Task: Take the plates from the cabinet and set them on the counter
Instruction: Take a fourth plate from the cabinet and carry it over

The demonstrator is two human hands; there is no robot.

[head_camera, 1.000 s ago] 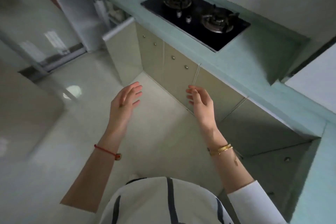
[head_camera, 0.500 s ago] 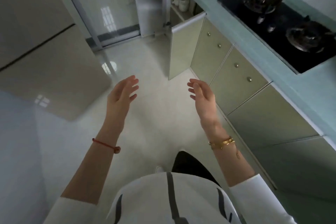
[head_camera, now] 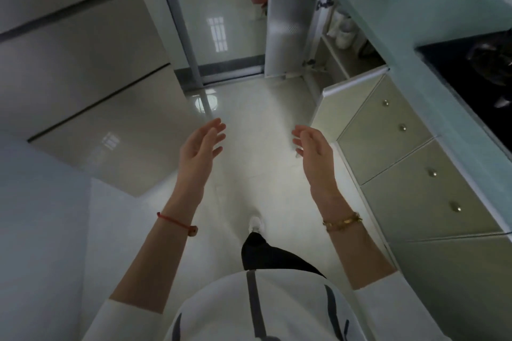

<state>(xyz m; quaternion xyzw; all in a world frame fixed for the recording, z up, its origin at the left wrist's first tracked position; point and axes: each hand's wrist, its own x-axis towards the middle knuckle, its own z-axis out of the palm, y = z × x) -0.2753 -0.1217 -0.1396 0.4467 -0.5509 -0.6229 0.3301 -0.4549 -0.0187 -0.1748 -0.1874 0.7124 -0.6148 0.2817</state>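
Head view swings off the stove [head_camera: 468, 75] toward the open cabinet [head_camera: 353, 62] under the far end of the counter [head_camera: 399, 33]; person now faces down the aisle, stepping toward it. Left hand [head_camera: 201, 151] and right hand [head_camera: 315, 151] are raised, fingers relaxed, holding nothing. Plates not confirmed: pale items [head_camera: 343, 34] sit on the cabinet shelf, too unclear. Nothing fetched yet.
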